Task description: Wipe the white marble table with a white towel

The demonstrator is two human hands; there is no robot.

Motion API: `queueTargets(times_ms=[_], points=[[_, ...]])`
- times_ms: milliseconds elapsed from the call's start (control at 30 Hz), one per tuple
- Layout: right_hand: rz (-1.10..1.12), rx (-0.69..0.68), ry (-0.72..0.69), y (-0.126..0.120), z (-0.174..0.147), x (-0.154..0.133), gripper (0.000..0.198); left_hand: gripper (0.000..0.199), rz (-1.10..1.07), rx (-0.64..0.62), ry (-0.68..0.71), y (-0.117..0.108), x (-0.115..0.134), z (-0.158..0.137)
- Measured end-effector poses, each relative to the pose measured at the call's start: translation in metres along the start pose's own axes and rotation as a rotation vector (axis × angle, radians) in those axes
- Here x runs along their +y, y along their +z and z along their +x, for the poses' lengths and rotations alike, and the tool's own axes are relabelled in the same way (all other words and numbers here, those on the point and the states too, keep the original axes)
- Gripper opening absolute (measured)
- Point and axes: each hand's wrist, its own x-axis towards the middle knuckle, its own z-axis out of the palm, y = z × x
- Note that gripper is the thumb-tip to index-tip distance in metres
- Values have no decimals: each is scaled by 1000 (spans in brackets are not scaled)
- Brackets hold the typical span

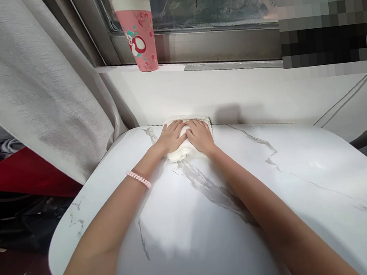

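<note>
A cream-white cloth [182, 154] lies bunched on the white marbled table [184, 207], at the far edge against the wall. My left hand [172, 137] rests flat on its left part, fingers stretched out and palm down. On the cloth's right part lies my right hand [201, 135], also flat with fingers extended. The two hands nearly meet at the thumbs and index fingers. Part of the cloth is hidden under them. A pink coiled band [138, 179] circles my left wrist.
A pink paper cup [140, 37] with a red straw stands on the window ledge [169, 69] beyond the table. At left hangs a grey-white curtain [40, 82], reaching the table's edge. Red fabric [26, 176] and dark items lie below it. The right upper corner is pixelated.
</note>
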Motion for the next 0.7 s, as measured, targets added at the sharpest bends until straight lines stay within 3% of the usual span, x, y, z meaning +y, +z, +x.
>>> queueTargets(times_ms=[267, 700], points=[[-8, 8, -61, 7, -32, -33, 33, 58, -23, -29, -20, -10, -8, -48], [75, -87, -203, -5, -126, -101, 36, 58, 78, 25, -127, -10, 18, -187]])
